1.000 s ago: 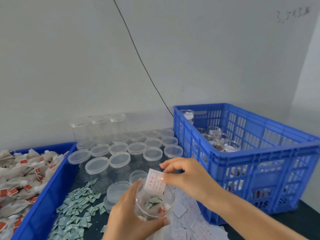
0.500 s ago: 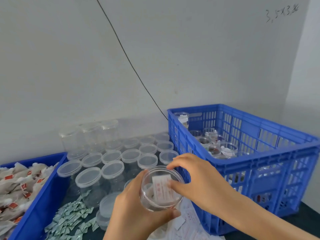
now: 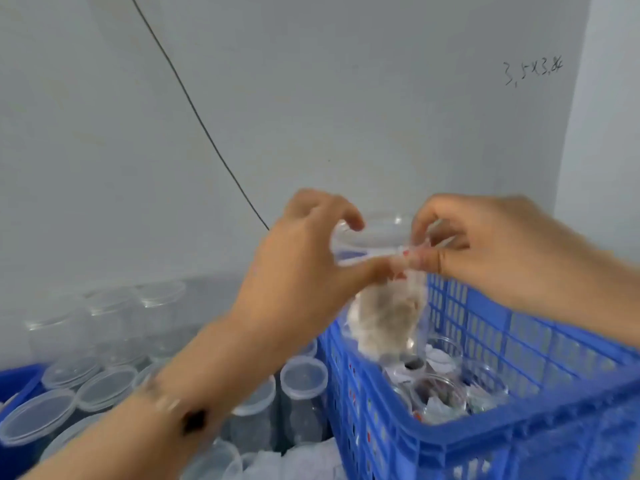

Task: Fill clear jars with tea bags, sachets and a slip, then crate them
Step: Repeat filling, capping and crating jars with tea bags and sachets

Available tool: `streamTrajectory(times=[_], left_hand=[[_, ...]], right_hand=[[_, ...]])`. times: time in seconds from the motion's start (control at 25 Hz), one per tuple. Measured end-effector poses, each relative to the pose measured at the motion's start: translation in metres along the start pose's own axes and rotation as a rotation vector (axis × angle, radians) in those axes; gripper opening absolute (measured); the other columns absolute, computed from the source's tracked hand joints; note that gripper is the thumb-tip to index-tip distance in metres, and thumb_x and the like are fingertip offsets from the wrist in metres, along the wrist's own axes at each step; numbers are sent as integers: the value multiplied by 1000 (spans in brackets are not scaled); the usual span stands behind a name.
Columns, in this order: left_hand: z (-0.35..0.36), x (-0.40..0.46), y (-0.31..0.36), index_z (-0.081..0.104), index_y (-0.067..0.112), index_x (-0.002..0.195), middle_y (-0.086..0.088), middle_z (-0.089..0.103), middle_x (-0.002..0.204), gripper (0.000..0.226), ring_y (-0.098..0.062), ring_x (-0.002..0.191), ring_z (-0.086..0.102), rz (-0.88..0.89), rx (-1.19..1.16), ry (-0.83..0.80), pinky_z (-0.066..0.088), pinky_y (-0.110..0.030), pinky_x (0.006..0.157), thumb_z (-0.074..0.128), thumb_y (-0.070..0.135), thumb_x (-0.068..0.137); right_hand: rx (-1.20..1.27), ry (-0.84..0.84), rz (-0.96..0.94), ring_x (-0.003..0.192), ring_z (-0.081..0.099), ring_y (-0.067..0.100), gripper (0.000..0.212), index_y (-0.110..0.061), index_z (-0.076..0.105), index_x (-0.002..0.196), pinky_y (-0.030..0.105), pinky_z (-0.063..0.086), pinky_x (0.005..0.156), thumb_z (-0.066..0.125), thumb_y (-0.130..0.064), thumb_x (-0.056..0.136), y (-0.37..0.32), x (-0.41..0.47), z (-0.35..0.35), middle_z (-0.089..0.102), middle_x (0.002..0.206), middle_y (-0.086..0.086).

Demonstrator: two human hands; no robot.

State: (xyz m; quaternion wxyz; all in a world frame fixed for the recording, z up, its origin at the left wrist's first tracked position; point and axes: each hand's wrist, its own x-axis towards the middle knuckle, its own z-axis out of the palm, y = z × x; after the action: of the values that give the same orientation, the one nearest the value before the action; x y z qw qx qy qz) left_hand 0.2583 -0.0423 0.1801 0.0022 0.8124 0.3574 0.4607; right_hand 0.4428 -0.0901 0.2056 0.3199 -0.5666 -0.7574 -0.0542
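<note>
A clear jar (image 3: 384, 306) with a tea bag inside hangs upright over the near left corner of the blue crate (image 3: 519, 431). My left hand (image 3: 304, 271) grips the jar near its rim from the left, thumb across the front. My right hand (image 3: 485, 247) pinches the rim on the right side, with a bit of the white and red slip between its fingertips. Filled jars (image 3: 436, 393) stand inside the crate below.
Several lidded empty jars (image 3: 104, 386) crowd the table left of the crate. A second blue bin's corner (image 3: 17, 379) shows at far left. A black cable (image 3: 194, 112) runs down the grey wall. White slips (image 3: 304, 459) lie at the bottom edge.
Both hands lifted the jar up and to the right, from low in front of the crate to above its corner. The slip went inside. The view tilted up.
</note>
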Motion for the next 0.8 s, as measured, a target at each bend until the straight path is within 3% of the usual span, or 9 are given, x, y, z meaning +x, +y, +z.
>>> streamTrajectory(times=[0.08, 0.2, 0.32, 0.44, 0.52, 0.6, 0.68, 0.8], left_hand=[[35, 51, -19, 64, 21, 95, 5, 59, 102, 49, -15, 99, 52, 187, 361, -39, 39, -26, 79, 57, 66, 76], [113, 101, -58, 63, 15, 104, -3, 64, 107, 49, -22, 100, 54, 215, 714, -328, 28, -31, 77, 46, 60, 91], [193, 120, -99, 65, 17, 107, -2, 66, 110, 38, -23, 106, 59, 211, 759, -426, 33, -31, 80, 42, 46, 99], [240, 131, -134, 64, 20, 104, 3, 67, 107, 25, -21, 106, 58, 285, 843, -432, 34, -33, 91, 40, 23, 101], [249, 141, -150, 63, 21, 99, 3, 67, 105, 22, -20, 104, 60, 294, 882, -459, 33, -34, 96, 41, 19, 100], [252, 143, -158, 57, 22, 90, 4, 66, 102, 16, -19, 101, 62, 319, 911, -476, 35, -33, 91, 45, 21, 100], [252, 138, -162, 48, 21, 80, 5, 62, 90, 19, -20, 98, 62, 283, 884, -509, 36, -32, 81, 49, 22, 99], [252, 134, -166, 38, 17, 69, 5, 45, 70, 31, -19, 82, 58, 192, 849, -501, 33, -29, 67, 50, 17, 97]], right_hand=[[-197, -29, 71, 73, 59, 8, 36, -35, 53, 72, 24, 41, 61, 62, -69, 60, 30, 51, 11, 61, 78, -15], [-440, -209, 203, 86, 61, 21, 22, -23, 65, 83, 25, 40, 67, 76, -40, 74, 86, 116, 54, 65, 90, 2], [-577, -385, 370, 74, 65, 15, 23, -14, 74, 93, 20, 45, 66, 77, -28, 76, 143, 158, 103, 70, 79, 3], [-517, -370, 435, 70, 64, 16, 24, -11, 73, 94, 19, 46, 59, 77, -25, 76, 184, 179, 146, 66, 73, 3], [-429, -338, 437, 76, 66, 19, 27, -13, 72, 97, 24, 51, 70, 74, -33, 79, 200, 182, 169, 68, 83, 6], [-392, -327, 405, 81, 66, 22, 29, -18, 70, 102, 30, 53, 80, 69, -41, 83, 206, 182, 185, 65, 85, 5], [-428, -382, 405, 86, 64, 22, 34, -20, 68, 107, 29, 50, 77, 64, -45, 85, 203, 180, 194, 61, 81, 3], [-563, -520, 373, 88, 60, 20, 33, -16, 62, 116, 29, 48, 74, 55, -37, 93, 199, 180, 203, 65, 102, 4]])
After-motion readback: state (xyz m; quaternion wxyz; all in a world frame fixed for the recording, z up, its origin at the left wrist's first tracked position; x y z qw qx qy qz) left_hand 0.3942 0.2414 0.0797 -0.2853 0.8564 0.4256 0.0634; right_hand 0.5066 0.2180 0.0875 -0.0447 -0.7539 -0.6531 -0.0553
